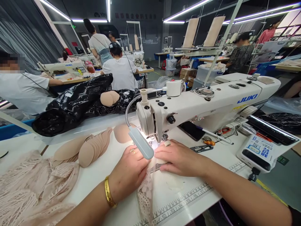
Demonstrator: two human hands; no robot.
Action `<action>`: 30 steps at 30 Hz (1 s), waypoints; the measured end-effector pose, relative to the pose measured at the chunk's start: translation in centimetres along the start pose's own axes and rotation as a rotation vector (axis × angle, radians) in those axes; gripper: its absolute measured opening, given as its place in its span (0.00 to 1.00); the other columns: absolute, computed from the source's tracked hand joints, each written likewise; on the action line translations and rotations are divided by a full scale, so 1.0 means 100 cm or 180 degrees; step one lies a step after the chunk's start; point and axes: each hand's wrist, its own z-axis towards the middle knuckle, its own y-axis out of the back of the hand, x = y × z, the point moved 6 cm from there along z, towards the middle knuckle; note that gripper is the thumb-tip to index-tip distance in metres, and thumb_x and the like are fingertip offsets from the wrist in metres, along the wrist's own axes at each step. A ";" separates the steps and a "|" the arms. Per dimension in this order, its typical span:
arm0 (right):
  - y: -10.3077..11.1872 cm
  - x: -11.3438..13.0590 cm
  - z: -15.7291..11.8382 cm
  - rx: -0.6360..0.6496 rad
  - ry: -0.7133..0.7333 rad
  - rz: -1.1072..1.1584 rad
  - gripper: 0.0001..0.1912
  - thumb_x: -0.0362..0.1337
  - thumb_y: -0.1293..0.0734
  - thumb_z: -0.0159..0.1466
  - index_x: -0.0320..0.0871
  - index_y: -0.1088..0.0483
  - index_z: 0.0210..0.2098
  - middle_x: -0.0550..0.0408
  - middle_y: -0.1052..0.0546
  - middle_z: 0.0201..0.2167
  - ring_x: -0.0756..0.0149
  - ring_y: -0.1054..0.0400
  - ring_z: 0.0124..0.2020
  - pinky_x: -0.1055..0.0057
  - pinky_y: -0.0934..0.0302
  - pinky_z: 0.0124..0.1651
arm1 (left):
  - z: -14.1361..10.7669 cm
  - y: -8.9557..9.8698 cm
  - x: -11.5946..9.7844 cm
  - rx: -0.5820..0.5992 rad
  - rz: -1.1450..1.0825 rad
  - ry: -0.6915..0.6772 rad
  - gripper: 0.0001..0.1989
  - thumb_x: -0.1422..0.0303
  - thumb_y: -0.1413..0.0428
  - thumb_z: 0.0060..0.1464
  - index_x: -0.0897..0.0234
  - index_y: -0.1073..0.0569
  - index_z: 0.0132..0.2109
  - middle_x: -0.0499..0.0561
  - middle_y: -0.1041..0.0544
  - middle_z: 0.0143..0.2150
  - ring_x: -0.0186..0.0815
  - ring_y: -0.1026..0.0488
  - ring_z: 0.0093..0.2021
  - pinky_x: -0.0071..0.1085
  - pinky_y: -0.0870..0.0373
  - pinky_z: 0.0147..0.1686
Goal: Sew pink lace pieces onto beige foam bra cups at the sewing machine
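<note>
My left hand (129,169), with a ring and a gold bracelet, is closed on a strip of pale pink lace fabric (144,194) just in front of the sewing machine (150,121). The lace hangs down toward the table's front edge. Opposite it, my right hand (178,157) has its fingers pinched together on the fabric beside the needle area. Under its thumb shows a narrow grey piece (158,167) that I cannot make out. A grey lamp head (142,144) covers some left fingertips and part of the stitching spot.
Stacked beige bra cups (94,149) and a heap of lace (30,185) lie on the left. Behind them are black plastic bags (77,94). On the right are a phone (191,130), thread snips (202,148) and a white device (257,152). Several people work beyond.
</note>
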 end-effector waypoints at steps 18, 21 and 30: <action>0.008 0.001 -0.005 0.0210 0.0070 0.0130 0.10 0.37 0.37 0.74 0.43 0.31 0.35 0.57 0.27 0.31 0.63 0.40 0.37 0.65 0.46 0.45 | -0.008 -0.008 -0.009 0.0410 -0.0095 0.0105 0.04 0.70 0.48 0.64 0.60 0.28 0.41 0.49 0.22 0.41 0.40 0.29 0.37 0.49 0.45 0.53; 0.007 0.004 -0.006 0.0110 0.0135 0.0028 0.13 0.39 0.36 0.74 0.43 0.29 0.32 0.55 0.26 0.35 0.63 0.39 0.38 0.65 0.45 0.46 | -0.009 -0.007 -0.011 0.0361 -0.0062 0.0058 0.07 0.70 0.48 0.64 0.59 0.26 0.45 0.50 0.22 0.42 0.41 0.29 0.36 0.50 0.45 0.53; 0.007 0.006 -0.005 0.0013 0.0118 0.0200 0.10 0.36 0.37 0.73 0.43 0.27 0.37 0.54 0.21 0.36 0.60 0.34 0.42 0.61 0.44 0.49 | -0.007 -0.005 -0.014 0.0250 0.0038 -0.0047 0.11 0.71 0.49 0.65 0.58 0.24 0.49 0.49 0.20 0.41 0.40 0.29 0.34 0.49 0.45 0.52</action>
